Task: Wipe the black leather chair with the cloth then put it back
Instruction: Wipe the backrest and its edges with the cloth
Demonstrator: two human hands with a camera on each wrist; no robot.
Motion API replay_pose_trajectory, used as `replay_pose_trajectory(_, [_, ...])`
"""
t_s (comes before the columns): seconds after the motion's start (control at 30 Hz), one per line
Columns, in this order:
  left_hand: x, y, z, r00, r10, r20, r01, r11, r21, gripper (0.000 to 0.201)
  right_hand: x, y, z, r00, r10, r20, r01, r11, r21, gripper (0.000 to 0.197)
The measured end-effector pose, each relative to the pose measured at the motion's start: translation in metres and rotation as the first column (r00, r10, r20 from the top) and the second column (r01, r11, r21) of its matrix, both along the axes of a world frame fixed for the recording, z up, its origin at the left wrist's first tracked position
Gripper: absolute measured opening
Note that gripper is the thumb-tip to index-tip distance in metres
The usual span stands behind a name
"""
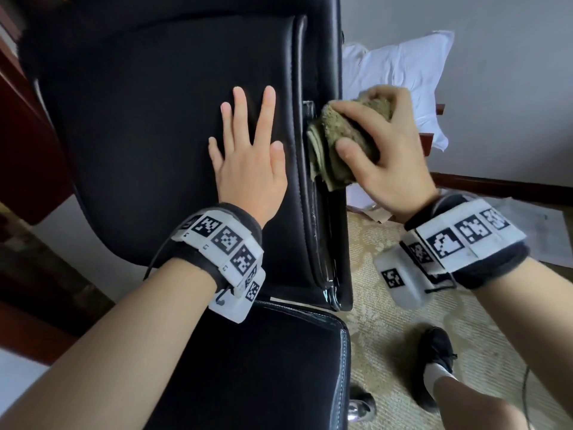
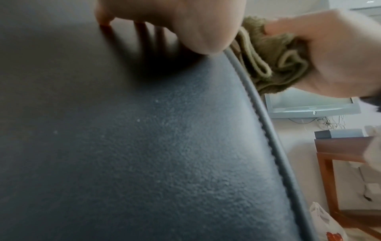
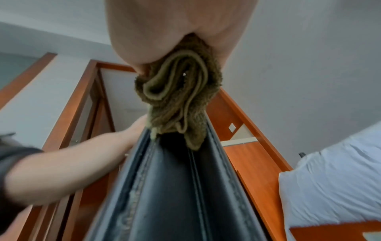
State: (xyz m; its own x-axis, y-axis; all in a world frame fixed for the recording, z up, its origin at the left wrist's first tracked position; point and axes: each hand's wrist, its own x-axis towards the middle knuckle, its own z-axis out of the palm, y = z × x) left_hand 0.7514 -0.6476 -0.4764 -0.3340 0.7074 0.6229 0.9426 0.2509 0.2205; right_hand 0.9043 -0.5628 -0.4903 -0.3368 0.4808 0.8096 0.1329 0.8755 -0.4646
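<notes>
The black leather chair [image 1: 155, 119] fills the head view, backrest up and seat cushion [image 1: 263, 367] below. My left hand [image 1: 248, 156] lies flat on the backrest with fingers straight, near its right seam. My right hand [image 1: 381, 144] grips a bunched olive-green cloth [image 1: 338, 141] and holds it against the backrest's right side edge. In the left wrist view the cloth [image 2: 274, 65] sits just beyond the piped seam of the chair [image 2: 144, 146]. The right wrist view shows the cloth [image 3: 179, 101] pressed on top of the chair's narrow edge [image 3: 175, 187].
A white pillow [image 1: 403, 76] lies right of the chair, with papers [image 1: 527, 231] on the patterned carpet [image 1: 387, 321]. My black shoe [image 1: 437, 361] stands by the seat. Dark wooden furniture [image 1: 28, 144] is at the left. A wooden table [image 2: 340, 154] stands further off.
</notes>
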Motion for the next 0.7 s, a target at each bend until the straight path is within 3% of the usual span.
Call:
replay_pose_trajectory(0.23, [-0.001,0.001,-0.001,1.000,-0.007,0.007,0.007,1.000,0.012,0.062,-0.006,0.013,0.004,0.949,-0.118,0.291,0.090,0.990,0.109,0.048])
replay_pose_trajectory(0.33, [0.001,0.002,-0.001,1.000,-0.014,0.012,0.014,1.000,0.020,0.062,-0.004,0.012,0.003,0.945,-0.141,0.295,0.114,0.988,0.109,0.048])
replay_pose_trajectory(0.43, [0.000,0.001,0.000,1.000,-0.010,0.013,0.009,1.000,0.015,0.061,-0.001,0.006,-0.020,0.958,-0.105,0.266,0.082,0.992,0.096,0.039])
replay_pose_trajectory(0.53, [0.000,0.000,0.000,1.000,0.001,0.005,-0.001,1.000,0.005,0.061,0.010,-0.001,-0.064,0.916,-0.057,0.397,0.018,0.995,0.101,0.038])
replay_pose_trajectory(0.6, [0.001,0.001,-0.001,1.000,0.005,0.002,-0.005,1.000,0.007,0.061,0.016,0.000,-0.081,0.878,-0.012,0.478,-0.007,0.999,0.038,0.040])
replay_pose_trajectory(0.7, [0.000,0.000,0.000,1.000,0.006,0.001,-0.006,1.000,0.008,0.061,0.023,0.000,-0.074,0.894,0.107,0.435,-0.043,0.987,-0.155,0.053])
